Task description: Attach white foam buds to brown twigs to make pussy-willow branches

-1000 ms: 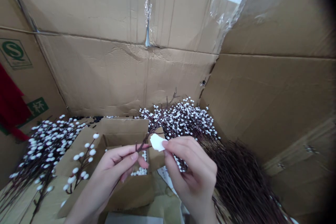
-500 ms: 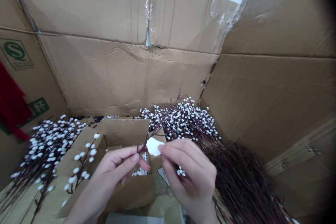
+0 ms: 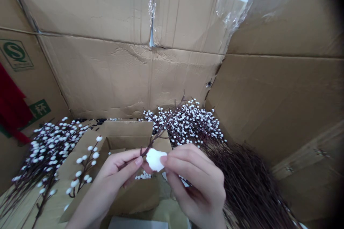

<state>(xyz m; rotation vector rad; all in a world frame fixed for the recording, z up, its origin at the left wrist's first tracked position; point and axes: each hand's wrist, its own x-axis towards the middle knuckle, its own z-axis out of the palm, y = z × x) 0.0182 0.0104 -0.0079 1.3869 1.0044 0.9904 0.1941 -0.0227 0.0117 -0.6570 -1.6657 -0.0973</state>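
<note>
My left hand (image 3: 119, 171) pinches a bare brown twig (image 3: 162, 128) between thumb and fingers. The twig slants up and to the right and has small side branches. Between the thumb and fingers of my right hand (image 3: 195, 182) is a flat, ragged-edged white piece (image 3: 155, 160), whose material I cannot make out. Its left edge is close against the twig, beside my left fingertips. Below both hands is an open cardboard box (image 3: 131, 195) with white berries (image 3: 143, 175) inside.
White-berried stems (image 3: 53, 143) lie at the left, and one berry sprig (image 3: 84, 166) rests by the box. Behind my hands is a heap of berry stems (image 3: 193, 121). Dark bare stems (image 3: 252, 182) fill the right. Tall cardboard walls (image 3: 120, 75) enclose the space; red cloth (image 3: 12, 100) hangs left.
My right hand has moved the white piece slightly down and to the left along the twig. My left hand and the twig have stayed almost still.
</note>
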